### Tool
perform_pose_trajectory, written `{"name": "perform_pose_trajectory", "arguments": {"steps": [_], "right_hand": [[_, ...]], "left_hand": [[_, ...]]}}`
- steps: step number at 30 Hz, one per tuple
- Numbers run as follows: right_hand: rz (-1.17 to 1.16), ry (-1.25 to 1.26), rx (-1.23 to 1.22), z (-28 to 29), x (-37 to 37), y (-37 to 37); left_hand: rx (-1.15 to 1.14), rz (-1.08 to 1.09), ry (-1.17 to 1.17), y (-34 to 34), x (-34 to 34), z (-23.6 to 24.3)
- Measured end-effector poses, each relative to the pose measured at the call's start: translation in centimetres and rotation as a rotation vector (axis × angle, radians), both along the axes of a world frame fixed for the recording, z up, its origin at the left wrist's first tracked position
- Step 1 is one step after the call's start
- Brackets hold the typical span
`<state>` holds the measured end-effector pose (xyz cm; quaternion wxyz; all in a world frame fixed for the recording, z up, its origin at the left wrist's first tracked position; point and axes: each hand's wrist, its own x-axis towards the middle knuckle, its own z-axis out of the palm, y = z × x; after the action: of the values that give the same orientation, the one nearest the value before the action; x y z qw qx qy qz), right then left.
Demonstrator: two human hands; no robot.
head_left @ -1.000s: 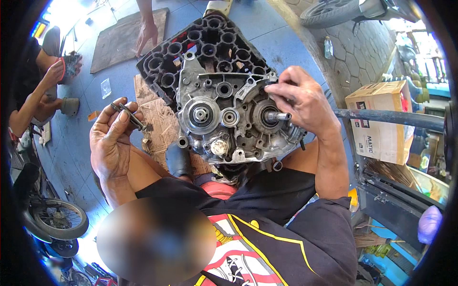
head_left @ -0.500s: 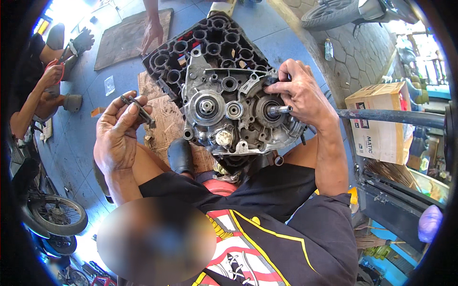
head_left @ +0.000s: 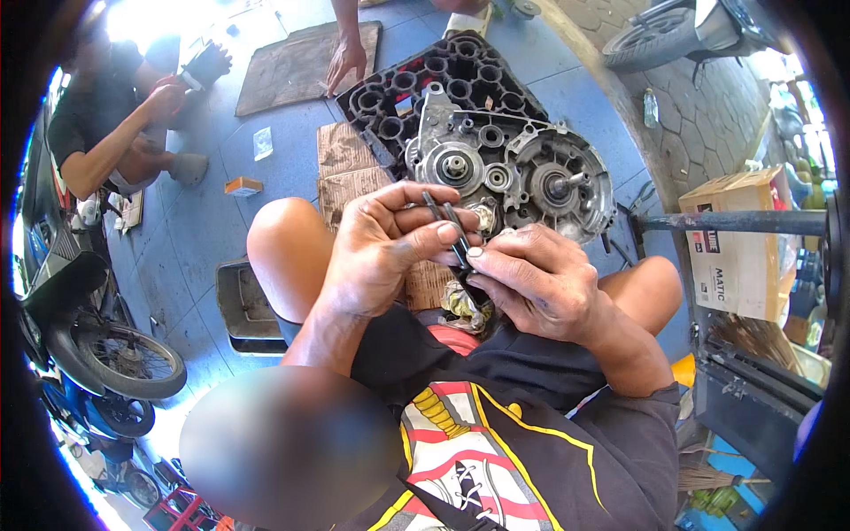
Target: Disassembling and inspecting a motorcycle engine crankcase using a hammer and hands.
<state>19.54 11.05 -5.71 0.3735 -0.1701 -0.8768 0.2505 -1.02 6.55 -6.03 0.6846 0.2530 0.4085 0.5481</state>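
Observation:
In front of my chest, my left hand holds two slim dark bolts side by side between thumb and fingers. My right hand pinches near their lower ends, its fingertips close together. Just beyond both hands, a grey metal engine crankcase half rests on an upturned-looking black crate with round cells. Bearings and a protruding shaft show on the case. My hands hide part of its near edge.
Cardboard lies left of the crate. A dark tray stands by my left knee. At far left a person sits near a motorcycle wheel; another person's hand reaches down beyond. A carton and metal bar are at right.
My right hand has left the crankcase and come to the bolts in my left hand. My left hand has moved right, toward my middle. The view has shifted left.

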Motion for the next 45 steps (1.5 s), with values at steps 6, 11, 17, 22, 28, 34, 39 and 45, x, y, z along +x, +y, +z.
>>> {"name": "perform_pose_trajectory", "arguments": {"steps": [6, 11, 17, 22, 28, 34, 39, 45], "right_hand": [[-0.016, 0.003, -0.086, 1.4, 0.9, -1.7], [-0.129, 0.022, -0.290, 2.8, 2.7, -1.0], [-0.050, -0.075, -0.332, 2.4, 2.9, 0.4], [-0.099, -0.054, -0.541, 1.4, 2.4, -0.3], [-0.089, -0.082, -0.532, 0.4, 1.9, -1.2], [-0.136, -0.060, -0.728, 0.1, 1.6, -1.8], [-0.171, 0.017, -0.812, -0.2, 1.8, -1.5], [-0.154, 0.003, -0.804, 0.1, 2.0, -1.6]], "left_hand": [[0.037, -0.050, 0.004, -1.2, 0.5, 0.1], [0.044, -0.222, 0.063, -1.7, 0.2, 0.5], [0.005, -0.328, 0.122, -1.6, 0.7, 0.6], [-0.026, -0.415, 0.207, -1.4, 1.4, 0.8], [-0.056, -0.429, 0.298, -1.4, 1.9, -0.4], [-0.075, -0.410, 0.335, -1.5, 2.1, -0.4], [-0.053, -0.397, 0.327, -1.1, 2.2, -0.6], [-0.042, -0.351, 0.284, -1.2, 2.4, -0.5]]}}
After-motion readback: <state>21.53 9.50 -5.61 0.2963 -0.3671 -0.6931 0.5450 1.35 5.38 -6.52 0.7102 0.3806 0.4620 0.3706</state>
